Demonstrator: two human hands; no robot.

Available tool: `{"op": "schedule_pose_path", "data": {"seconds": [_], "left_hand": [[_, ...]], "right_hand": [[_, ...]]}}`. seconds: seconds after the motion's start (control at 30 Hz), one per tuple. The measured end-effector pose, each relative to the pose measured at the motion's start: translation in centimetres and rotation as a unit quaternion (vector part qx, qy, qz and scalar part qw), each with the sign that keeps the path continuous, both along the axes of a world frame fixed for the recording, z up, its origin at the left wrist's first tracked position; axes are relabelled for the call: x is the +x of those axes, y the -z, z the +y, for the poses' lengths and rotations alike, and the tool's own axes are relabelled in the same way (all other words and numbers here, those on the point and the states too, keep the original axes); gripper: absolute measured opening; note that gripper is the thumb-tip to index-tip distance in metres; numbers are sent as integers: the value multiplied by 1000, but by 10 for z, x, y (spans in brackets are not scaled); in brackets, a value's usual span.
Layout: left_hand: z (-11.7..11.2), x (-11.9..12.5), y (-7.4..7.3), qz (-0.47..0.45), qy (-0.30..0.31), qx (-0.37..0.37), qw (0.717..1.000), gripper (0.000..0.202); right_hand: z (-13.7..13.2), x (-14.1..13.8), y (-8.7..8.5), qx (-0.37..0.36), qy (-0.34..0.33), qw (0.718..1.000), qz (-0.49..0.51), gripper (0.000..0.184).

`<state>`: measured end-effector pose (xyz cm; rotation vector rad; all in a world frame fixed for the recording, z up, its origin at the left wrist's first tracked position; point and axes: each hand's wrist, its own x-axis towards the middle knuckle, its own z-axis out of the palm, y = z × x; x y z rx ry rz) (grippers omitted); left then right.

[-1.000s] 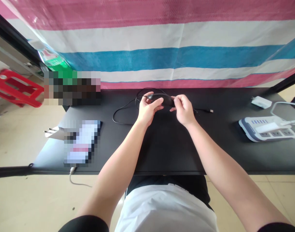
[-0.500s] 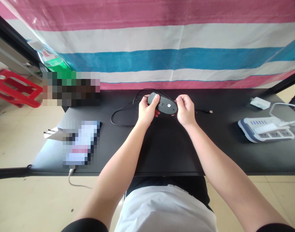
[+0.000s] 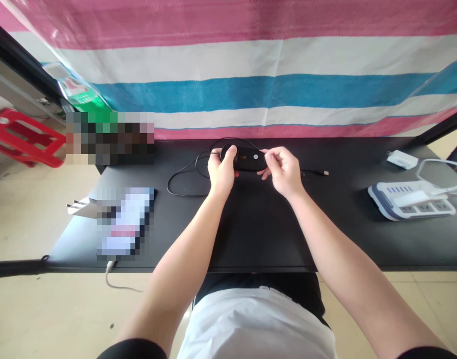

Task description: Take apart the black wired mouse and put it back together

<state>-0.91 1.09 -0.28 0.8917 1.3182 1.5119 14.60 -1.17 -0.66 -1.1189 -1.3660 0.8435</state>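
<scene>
Between my hands, above the black table [image 3: 261, 224], is a black computer mouse [image 3: 246, 158] with its underside facing up; a small white round sticker shows on it. My left hand [image 3: 223, 169] grips the mouse's left end, thumb on top and fingers beneath. At the other end, my right hand [image 3: 284, 170] pinches the mouse's edge between thumb and fingers. The thin black mouse cable [image 3: 176, 174] loops out to the left and behind the mouse. Its USB plug [image 3: 326, 173] lies on the table, right of my right hand.
To the right lie a white charger [image 3: 402, 159] and a white-grey power strip [image 3: 411, 199] with a white cable. On the left are a pixelated phone [image 3: 127, 222], a plug adapter [image 3: 82, 207] and a green-labelled bottle [image 3: 88, 99]. A striped sheet [image 3: 250, 92] hangs behind; a red stool [image 3: 26, 137] stands left.
The mouse and my left hand have shifted slightly left. The mouse's underside has tilted and looks darker. My right hand's fingers have moved further onto its right end. The cable loop moved a little left.
</scene>
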Motion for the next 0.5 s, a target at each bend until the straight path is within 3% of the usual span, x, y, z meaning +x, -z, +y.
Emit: {"op": "schedule_pose_path", "data": {"seconds": [0.2, 0.5], "left_hand": [[0, 2, -5, -43, 4, -9, 999, 22], [0, 1, -3, -55, -4, -12, 998, 17]], "right_hand": [[0, 2, -1, -18, -20, 999, 21, 54], [-1, 5, 1, -3, -47, 998, -36, 48]]}}
